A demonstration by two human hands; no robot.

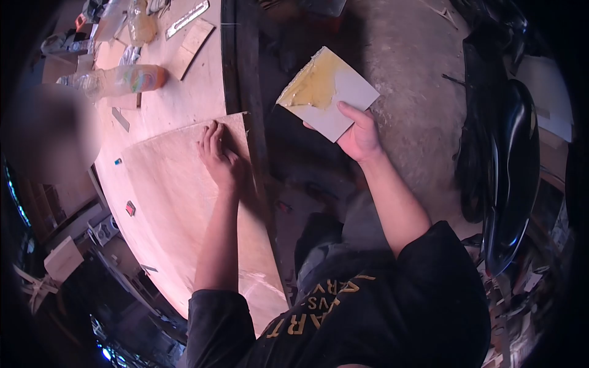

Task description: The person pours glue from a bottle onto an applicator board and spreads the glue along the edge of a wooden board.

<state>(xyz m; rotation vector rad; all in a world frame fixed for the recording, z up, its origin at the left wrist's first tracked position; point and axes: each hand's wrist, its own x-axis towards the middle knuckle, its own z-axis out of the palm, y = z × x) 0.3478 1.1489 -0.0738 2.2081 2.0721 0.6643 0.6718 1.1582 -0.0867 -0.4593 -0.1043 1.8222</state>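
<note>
My left hand point(219, 156) rests near the upper edge of a large wooden sheet point(178, 178), fingers bent and pressed together on its surface; nothing shows between them. The sheet lies over the pale workbench point(202, 92). Beyond the bench's right edge, my right hand point(360, 134) grips a square white board point(356, 87) by its lower corner, thumb on top and the other fingers mostly hidden beneath. Yellow, glossy paste point(316, 83) covers the board's upper left part and looks thick along the edge.
Plastic bottles point(138, 80) and a thin wood piece point(193, 46) lie at the bench's far end. A small red item point(130, 208) is near its left edge. A black motorcycle point(512, 165) stands at the right, beside the floor point(417, 92).
</note>
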